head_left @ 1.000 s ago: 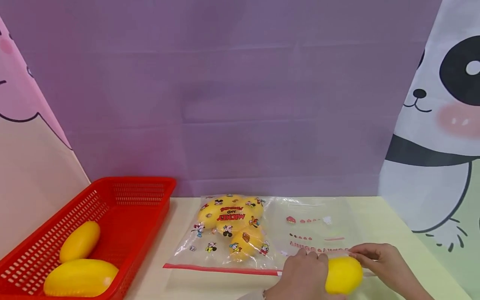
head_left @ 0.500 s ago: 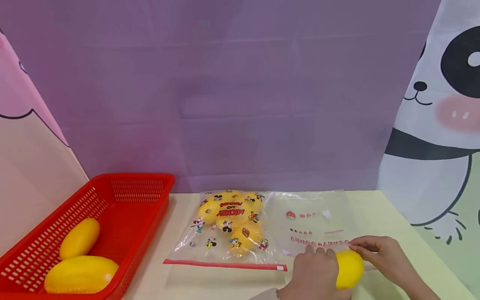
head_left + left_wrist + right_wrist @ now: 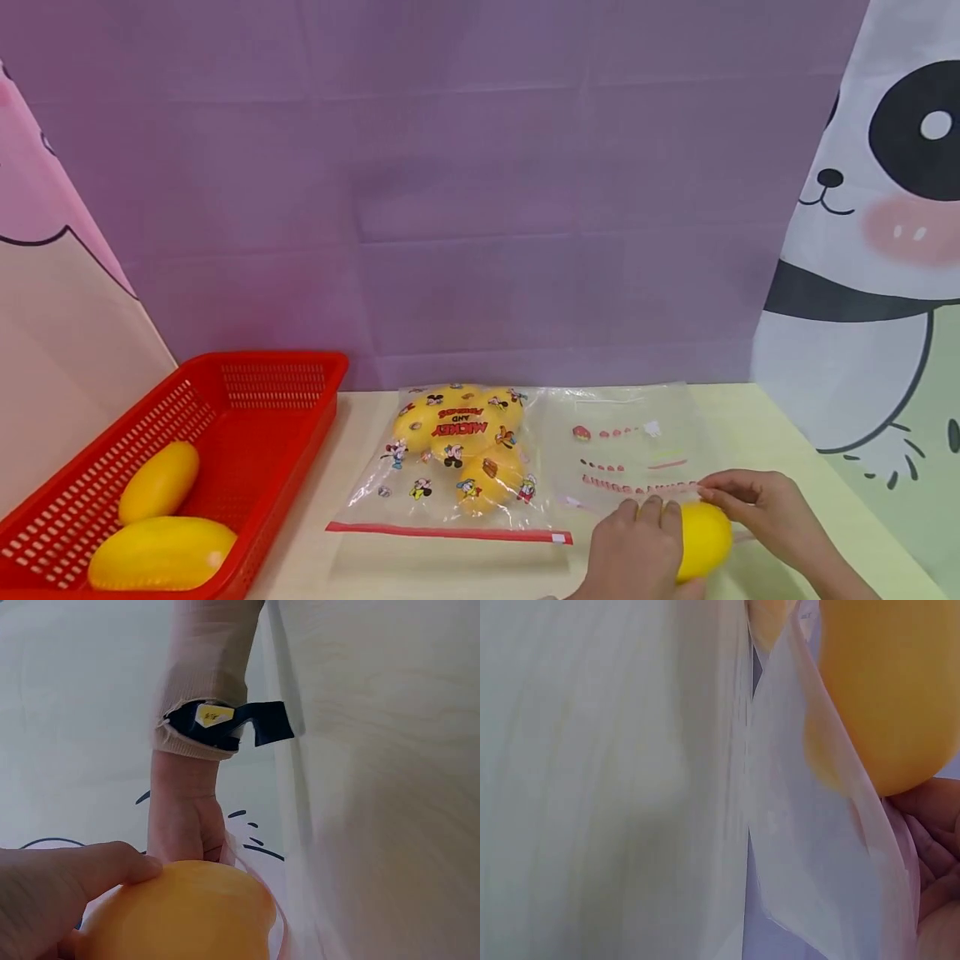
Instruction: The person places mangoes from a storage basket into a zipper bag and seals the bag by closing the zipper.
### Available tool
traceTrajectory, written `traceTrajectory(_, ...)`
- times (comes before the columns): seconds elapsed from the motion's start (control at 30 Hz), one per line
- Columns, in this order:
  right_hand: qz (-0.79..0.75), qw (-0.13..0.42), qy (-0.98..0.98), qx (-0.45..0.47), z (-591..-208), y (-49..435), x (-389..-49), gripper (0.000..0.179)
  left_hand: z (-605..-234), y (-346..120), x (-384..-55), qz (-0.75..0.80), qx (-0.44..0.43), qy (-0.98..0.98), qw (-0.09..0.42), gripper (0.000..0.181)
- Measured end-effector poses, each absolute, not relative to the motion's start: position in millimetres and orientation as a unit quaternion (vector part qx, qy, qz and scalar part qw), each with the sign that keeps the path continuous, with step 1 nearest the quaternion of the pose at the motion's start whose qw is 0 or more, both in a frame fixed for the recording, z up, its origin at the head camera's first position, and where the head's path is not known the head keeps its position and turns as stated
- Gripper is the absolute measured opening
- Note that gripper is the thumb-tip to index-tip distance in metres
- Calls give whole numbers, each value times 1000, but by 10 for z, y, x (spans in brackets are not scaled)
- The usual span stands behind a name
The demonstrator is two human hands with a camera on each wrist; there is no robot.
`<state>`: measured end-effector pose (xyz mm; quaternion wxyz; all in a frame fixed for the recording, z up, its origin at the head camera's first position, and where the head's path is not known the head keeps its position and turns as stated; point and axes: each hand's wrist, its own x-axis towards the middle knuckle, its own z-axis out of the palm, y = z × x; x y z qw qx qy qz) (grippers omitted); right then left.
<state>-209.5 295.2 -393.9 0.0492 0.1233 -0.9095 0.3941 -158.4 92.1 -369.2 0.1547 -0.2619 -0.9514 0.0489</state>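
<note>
My left hand grips a smooth yellow mango-like fruit at the front right of the table. In the left wrist view the thumb lies along the top of this fruit. My right hand pinches the near edge of a clear zip bag printed with small red pictures. The right wrist view shows the bag's mouth parted, with the fruit at the opening and its lower side partly behind the film. Fingers of the right hand hold the pink-tinted rim.
To the left of that bag lies a second clear zip bag with a red strip and cartoon prints, holding several yellow fruits. A red plastic basket at the left contains two yellow fruits. A purple backdrop rises behind the table.
My left hand has moved slightly right with the fruit, toward the right hand and the bag's edge. The right hand keeps its pinch there.
</note>
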Motion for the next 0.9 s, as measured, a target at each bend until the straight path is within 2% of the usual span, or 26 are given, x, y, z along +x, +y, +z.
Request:
traceTrajectory(0.1,396,35,-909,127,-3939,2966,-2083,20,-3729,949,-1551,69,-262,-944,187,63)
traceTrajectory(0.4,449,-1,-882,143,-3918,2997,-2090,26,-3752,1004,-1559,89,-245,-953,154,63)
traceTrajectory(0.53,458,-6,-878,137,-3924,3006,-2091,27,-3746,1004,-1570,86,-244,-952,162,62)
traceTrajectory(0.63,459,3,-880,120,-3929,2998,-2086,27,-3740,997,-1591,84,-241,-953,162,60)
traceTrajectory(0.9,473,38,-878,56,-3936,2917,-2093,26,-3734,1015,-1685,83,-219,-965,121,63)
